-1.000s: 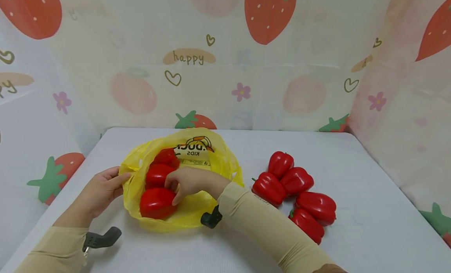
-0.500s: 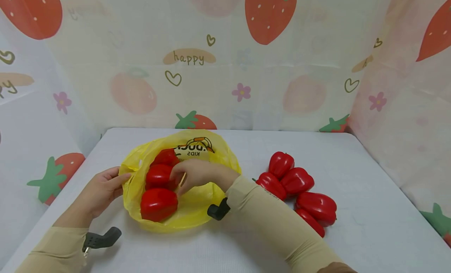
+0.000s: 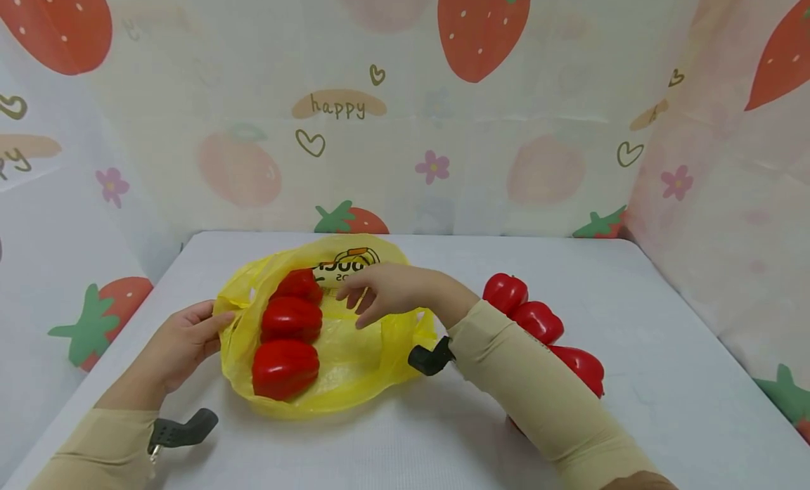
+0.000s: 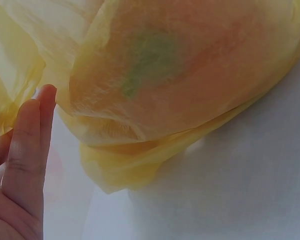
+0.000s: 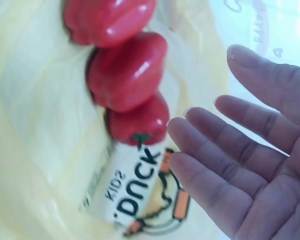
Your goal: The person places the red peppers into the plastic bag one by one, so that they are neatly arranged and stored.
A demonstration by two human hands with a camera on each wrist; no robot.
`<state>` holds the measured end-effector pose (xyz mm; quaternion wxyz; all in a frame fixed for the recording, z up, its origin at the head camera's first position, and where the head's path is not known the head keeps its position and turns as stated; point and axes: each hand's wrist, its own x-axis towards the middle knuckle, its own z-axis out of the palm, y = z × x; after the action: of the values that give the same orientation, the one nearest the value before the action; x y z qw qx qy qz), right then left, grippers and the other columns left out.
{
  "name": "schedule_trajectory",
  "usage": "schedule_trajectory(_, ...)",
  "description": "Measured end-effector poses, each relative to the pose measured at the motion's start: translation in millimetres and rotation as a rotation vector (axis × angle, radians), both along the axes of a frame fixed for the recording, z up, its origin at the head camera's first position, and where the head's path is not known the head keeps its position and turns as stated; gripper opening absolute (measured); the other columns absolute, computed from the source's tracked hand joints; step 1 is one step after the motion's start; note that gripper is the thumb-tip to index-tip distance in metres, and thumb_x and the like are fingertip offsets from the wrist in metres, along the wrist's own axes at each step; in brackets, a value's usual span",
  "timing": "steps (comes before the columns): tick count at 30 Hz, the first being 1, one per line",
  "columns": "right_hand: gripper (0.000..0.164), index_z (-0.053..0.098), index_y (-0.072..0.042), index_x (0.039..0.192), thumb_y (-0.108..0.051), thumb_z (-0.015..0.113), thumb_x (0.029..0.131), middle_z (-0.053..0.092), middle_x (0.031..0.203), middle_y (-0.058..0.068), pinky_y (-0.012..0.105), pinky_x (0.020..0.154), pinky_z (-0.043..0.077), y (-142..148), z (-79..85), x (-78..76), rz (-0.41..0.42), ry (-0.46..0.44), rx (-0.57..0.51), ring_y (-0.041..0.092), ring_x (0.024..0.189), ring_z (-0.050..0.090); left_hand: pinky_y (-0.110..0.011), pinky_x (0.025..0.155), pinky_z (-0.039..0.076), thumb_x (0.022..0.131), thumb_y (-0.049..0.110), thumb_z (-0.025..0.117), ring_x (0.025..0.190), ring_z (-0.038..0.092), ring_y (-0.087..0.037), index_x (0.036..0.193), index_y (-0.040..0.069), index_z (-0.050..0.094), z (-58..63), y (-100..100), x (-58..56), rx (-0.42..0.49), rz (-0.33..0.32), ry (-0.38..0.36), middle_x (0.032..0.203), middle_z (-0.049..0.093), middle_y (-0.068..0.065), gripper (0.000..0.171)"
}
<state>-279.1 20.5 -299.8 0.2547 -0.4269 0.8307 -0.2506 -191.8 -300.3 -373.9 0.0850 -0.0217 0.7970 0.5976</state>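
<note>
The grip is at the left: from my remote seat I see the left hand pinching the left edge of a bag, thumb against fingers. The bag is thin yellow plastic, lying on a white table with its mouth wide. I judge it nearly weightless, limp and easy to tear or collapse; I would hold it by a gathered fold of the rim, as here, and not tug hard.

Along the bag's left side, three red peppers sit in a row from near to far, touching. Their skin shines, so I expect them to be smooth and a little slippery, firm and probably light. I would span each across its wide sides, fingers opposite thumb, rather than lift by the stem.

Right of them, the right hand hangs over the bag's mouth, fingers loosely spread, holding nothing.

Farthest right, more peppers lie clustered on the table. The right sleeve hides part of the group, so I cannot count them surely; their outer sides look easiest to grasp.
</note>
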Motion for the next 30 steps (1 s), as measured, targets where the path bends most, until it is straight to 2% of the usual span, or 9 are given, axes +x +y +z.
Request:
schedule_trajectory(7, 0.041, 0.057, -0.018, 0.120, -0.018, 0.070, 0.081, 0.060, 0.105, -0.007, 0.021, 0.081, 0.049, 34.4, 11.3, -3.8, -0.063, 0.011, -0.027, 0.015, 0.102, 0.058, -0.020, 0.081, 0.049, 0.090, 0.045, 0.050, 0.093, 0.057, -0.008, 0.136, -0.001, 0.036, 0.0, 0.6, 0.9, -0.010, 0.003, 0.003, 0.105, 0.057, 0.013, 0.066)
schedule_trajectory(15, 0.039, 0.057, -0.017, 0.118, -0.016, 0.069, 0.081, 0.060, 0.110, 0.002, 0.026, 0.080, 0.051, 75.2, 23.1, -3.0, -0.159, -0.005, -0.042, 0.017, 0.102, 0.059, -0.020, 0.081, 0.049, 0.090, 0.045, 0.051, 0.093, 0.057, -0.007, 0.136, -0.001, 0.035, 0.4, 1.2, 1.0, -0.009, 0.005, 0.007, 0.105, 0.057, 0.014, 0.067)
schedule_trajectory(20, 0.039, 0.056, -0.020, 0.118, -0.017, 0.069, 0.082, 0.059, 0.110, -0.001, 0.027, 0.079, 0.052, 100.9, 25.8, -0.8, -0.234, -0.003, -0.022, 0.015, 0.102, 0.059, -0.020, 0.080, 0.049, 0.090, 0.045, 0.050, 0.092, 0.058, -0.007, 0.136, -0.001, 0.036, -0.6, 1.7, -0.2, -0.005, 0.005, 0.005, 0.105, 0.057, 0.014, 0.067)
schedule_trajectory(30, 0.039, 0.055, -0.020, 0.120, -0.019, 0.068, 0.083, 0.059, 0.110, -0.001, 0.030, 0.082, 0.051, 149.1, 27.5, 8.7, -0.275, -0.003, -0.056, 0.015, 0.100, 0.060, -0.022, 0.082, 0.049, 0.090, 0.045, 0.050, 0.094, 0.057, -0.007, 0.137, 0.001, 0.035, -2.4, 2.0, -3.0, -0.021, 0.002, 0.005, 0.110, 0.055, 0.010, 0.066)
